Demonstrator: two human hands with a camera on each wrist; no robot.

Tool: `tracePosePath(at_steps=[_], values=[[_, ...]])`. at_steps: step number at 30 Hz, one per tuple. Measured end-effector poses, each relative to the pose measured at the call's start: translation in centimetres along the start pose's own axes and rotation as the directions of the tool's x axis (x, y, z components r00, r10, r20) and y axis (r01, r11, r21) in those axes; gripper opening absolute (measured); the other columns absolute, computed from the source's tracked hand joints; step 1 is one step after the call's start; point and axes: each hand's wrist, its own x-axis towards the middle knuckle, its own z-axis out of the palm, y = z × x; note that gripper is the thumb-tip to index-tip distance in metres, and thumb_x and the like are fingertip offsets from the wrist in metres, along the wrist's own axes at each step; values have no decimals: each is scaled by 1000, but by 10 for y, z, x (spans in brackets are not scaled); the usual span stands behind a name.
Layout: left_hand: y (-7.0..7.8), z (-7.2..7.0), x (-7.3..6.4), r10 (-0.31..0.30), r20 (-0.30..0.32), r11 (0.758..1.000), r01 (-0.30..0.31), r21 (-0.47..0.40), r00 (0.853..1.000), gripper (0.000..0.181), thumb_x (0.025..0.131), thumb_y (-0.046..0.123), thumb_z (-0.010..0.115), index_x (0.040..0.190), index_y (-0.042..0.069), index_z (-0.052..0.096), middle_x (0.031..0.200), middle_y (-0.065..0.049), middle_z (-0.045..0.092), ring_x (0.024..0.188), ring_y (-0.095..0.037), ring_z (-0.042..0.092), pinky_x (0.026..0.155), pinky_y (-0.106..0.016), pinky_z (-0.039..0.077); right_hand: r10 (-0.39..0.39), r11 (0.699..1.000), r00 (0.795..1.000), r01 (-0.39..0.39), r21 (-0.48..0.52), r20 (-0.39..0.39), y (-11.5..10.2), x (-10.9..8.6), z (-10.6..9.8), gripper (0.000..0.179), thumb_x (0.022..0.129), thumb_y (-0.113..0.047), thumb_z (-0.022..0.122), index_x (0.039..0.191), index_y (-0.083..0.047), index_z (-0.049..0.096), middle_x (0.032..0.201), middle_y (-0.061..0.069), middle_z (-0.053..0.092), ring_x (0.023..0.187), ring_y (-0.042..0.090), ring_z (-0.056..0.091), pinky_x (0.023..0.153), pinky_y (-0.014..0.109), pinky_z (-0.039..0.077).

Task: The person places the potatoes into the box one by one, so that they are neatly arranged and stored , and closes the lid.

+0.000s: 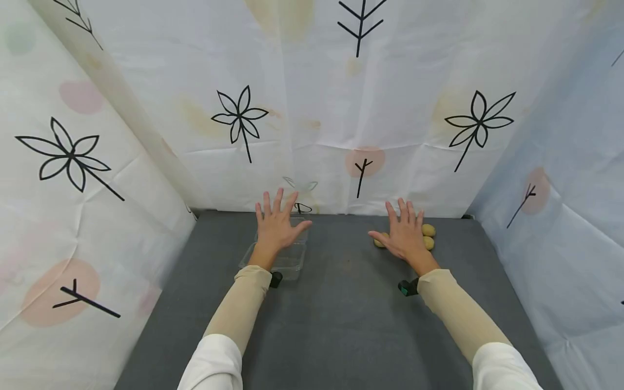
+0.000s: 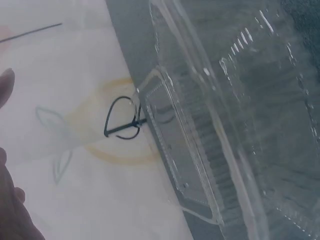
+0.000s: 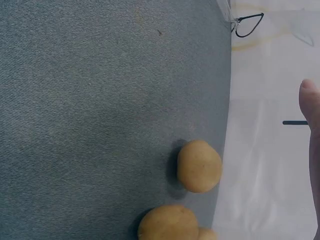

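My left hand [image 1: 275, 230] is held over a clear plastic container [image 1: 291, 260], fingers spread and nothing in its grasp. In the left wrist view the see-through container [image 2: 270, 125] fills the right side, its ribbed wall and lid-like flap showing. On the other side my right hand [image 1: 402, 235] hovers with spread fingers above several round, yellow-brown potatoes [image 1: 428, 243], partly covering them. The right wrist view shows one potato [image 3: 199, 166] apart from others at the lower edge, with the thumb [image 3: 311, 102] at the right edge.
A grey table [image 1: 341, 325] lies under both arms. White patterned cloth [image 1: 312, 108] stands along its back, left and right sides. A black wrist device [image 1: 408, 287] sits by the right sleeve, another [image 1: 275, 279] by the left.
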Motion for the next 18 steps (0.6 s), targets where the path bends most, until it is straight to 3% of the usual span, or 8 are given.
tracePosePath(at_steps=[11, 18], values=[[-25, -3, -9, -25, -47, 996, 21, -87, 999, 95, 90, 76, 56, 165, 38, 10, 174, -6, -1, 158, -44, -13, 123, -69, -4, 13, 999, 1000, -13, 49, -6, 9, -8, 4, 100, 94, -59, 65, 164, -10, 13, 168, 26, 2, 156, 49, 0, 122, 70, 6], [-43, 0, -18, -60, -28, 988, 55, -144, 998, 97, 88, 77, 58, 164, 39, 11, 174, -8, 3, 158, -46, -8, 122, -70, -6, 33, 996, 999, -31, 87, -22, 11, -14, 4, 98, 93, -56, 68, 162, -6, 19, 167, 27, 4, 155, 50, 3, 122, 69, 8]])
